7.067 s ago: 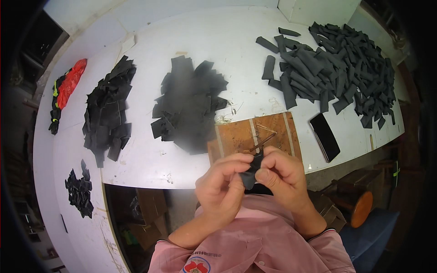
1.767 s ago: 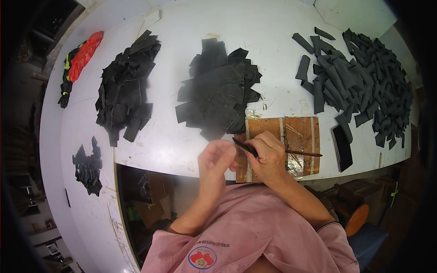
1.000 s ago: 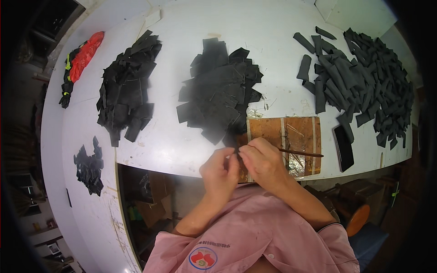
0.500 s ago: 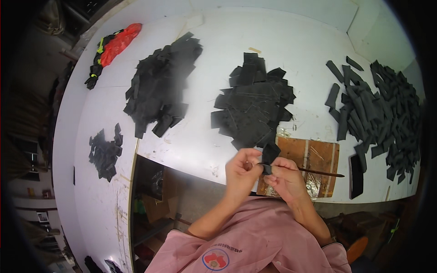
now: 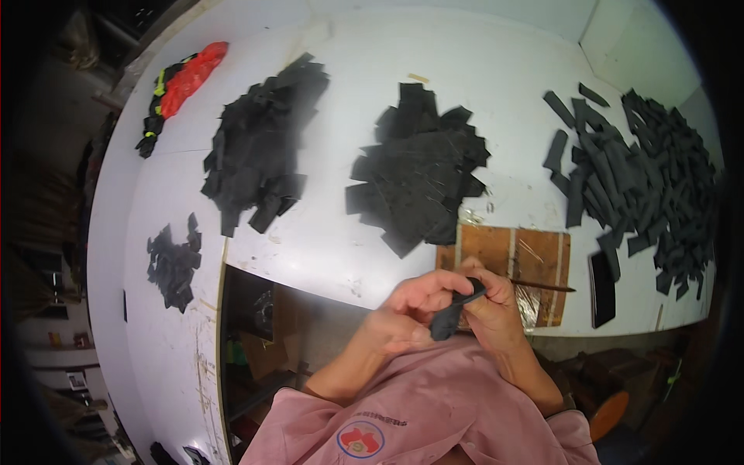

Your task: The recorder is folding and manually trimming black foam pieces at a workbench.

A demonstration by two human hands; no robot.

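Both my hands are together at the table's front edge, close to my body. Between them is a small black fabric piece (image 5: 446,321), folded or rolled into a narrow tube shape. My left hand (image 5: 401,316) grips its left side, with thumb low and fingers bent over the top. My right hand (image 5: 494,311) pinches its upper right end; some of those fingertips are hidden. Just beyond my hands lies a brown wooden board (image 5: 491,245). A thin dark pointed stick (image 5: 546,285) lies across it, its near end beside my right hand.
Flat black fabric pieces form a middle pile (image 5: 418,170) and a left pile (image 5: 260,147). A smaller pile (image 5: 174,263) sits far left. Narrow dark strips (image 5: 643,186) are heaped at right, near a black phone (image 5: 602,291). A red plastic bag (image 5: 192,80) lies at back left.
My hands have drawn the black fabric piece toward my body and turned it, and its flat end no longer points at the middle pile. The whole view has shifted slightly.
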